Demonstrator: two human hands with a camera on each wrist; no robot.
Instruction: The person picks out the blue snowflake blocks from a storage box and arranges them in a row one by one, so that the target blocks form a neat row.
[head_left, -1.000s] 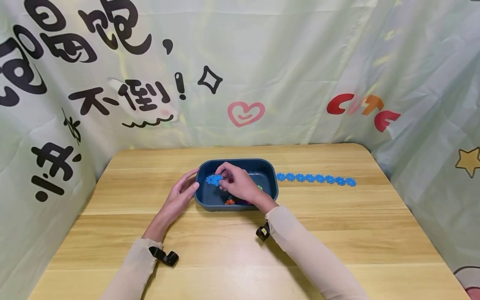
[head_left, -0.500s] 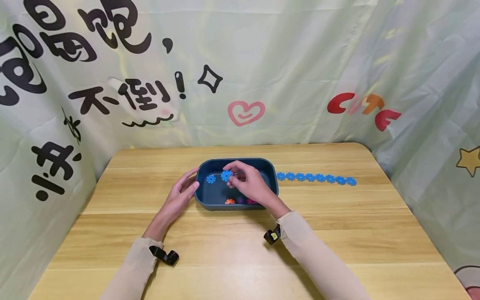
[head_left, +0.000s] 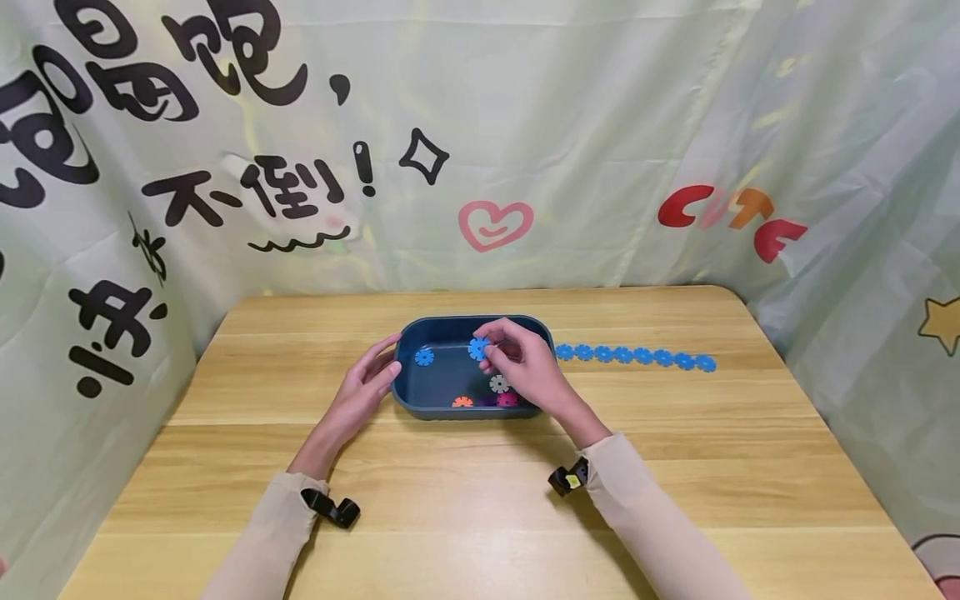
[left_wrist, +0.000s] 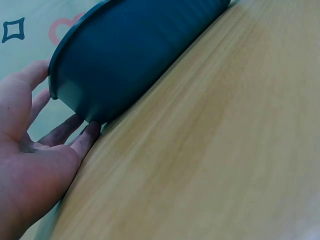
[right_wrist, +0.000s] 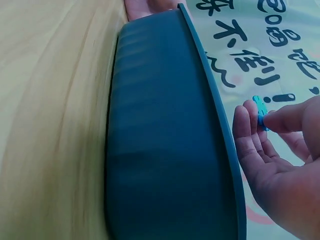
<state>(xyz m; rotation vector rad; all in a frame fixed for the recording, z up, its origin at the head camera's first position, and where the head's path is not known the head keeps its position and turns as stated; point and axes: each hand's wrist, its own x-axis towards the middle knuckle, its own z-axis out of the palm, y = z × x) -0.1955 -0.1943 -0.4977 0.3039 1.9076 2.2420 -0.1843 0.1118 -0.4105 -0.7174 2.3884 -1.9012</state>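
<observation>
Between thumb and fingertips, my right hand (head_left: 531, 367) pinches a blue snowflake disc (head_left: 477, 347), a flat notched building piece, over the dark blue tub (head_left: 427, 412). The right wrist view shows this disc (right_wrist: 260, 112) edge-on, beyond the tub's rim. My left hand (head_left: 363, 385) lies against the tub's left end, its fingers touching the wall and its thumb at the rim. Another blue disc (head_left: 424, 357) sits in the left of the tub. A white disc (head_left: 499, 383), a magenta disc (head_left: 507, 400) and an orange disc (head_left: 462, 402) lie near the front wall.
To the right of the tub, several blue discs (head_left: 623, 355) form a straight row on the wooden table (head_left: 480, 508). A printed curtain (head_left: 585, 142) hangs behind the table and along its sides.
The right hand has lifted the blue disc away from the other blue one and moved right with it. The white and magenta discs have come into fuller view. The left hand stays put.
</observation>
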